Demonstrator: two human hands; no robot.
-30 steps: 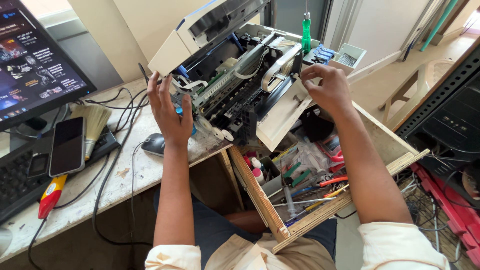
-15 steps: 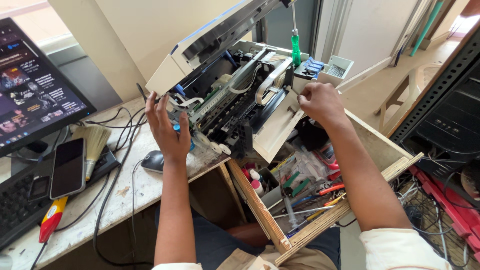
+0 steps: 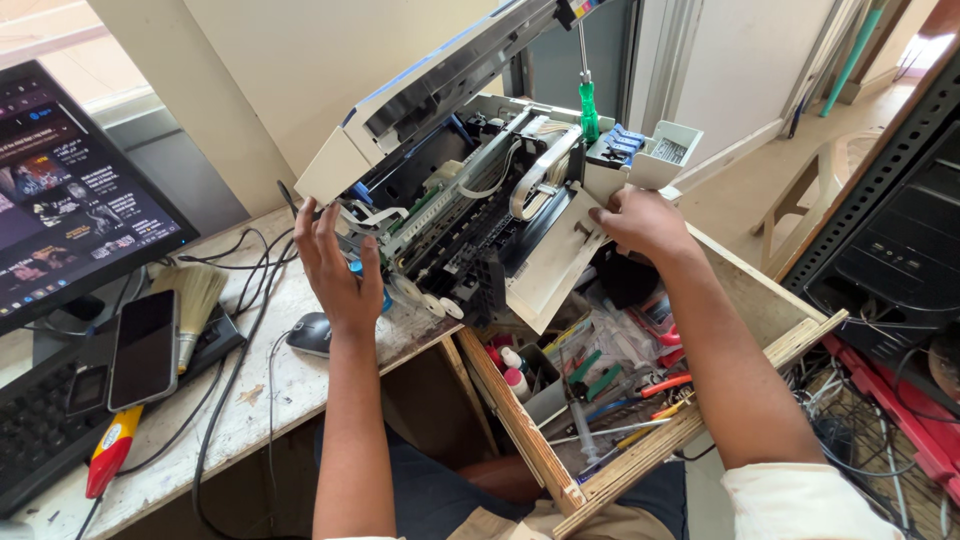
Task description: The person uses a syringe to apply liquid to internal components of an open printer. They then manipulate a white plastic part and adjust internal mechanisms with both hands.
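An opened white printer (image 3: 480,210) with its lid raised and its insides bare rests tilted on the worn desk edge (image 3: 250,400). My left hand (image 3: 335,265) presses flat against the printer's left end with the fingers spread. My right hand (image 3: 640,220) grips the printer's right front corner, next to a white loose front panel (image 3: 555,265). A green-handled screwdriver (image 3: 588,100) stands upright and props the lid.
An open wooden drawer (image 3: 600,460) below holds pliers, cutters, small bottles and a syringe. On the desk lie a mouse (image 3: 310,335), a phone (image 3: 145,345), a brush (image 3: 190,295), a keyboard, cables and a monitor (image 3: 70,205). A dark computer case (image 3: 890,230) stands at right.
The printer has been lifted and tipped further up toward the wall, its lid opening wider. Both hands stayed on its ends and rose with it.
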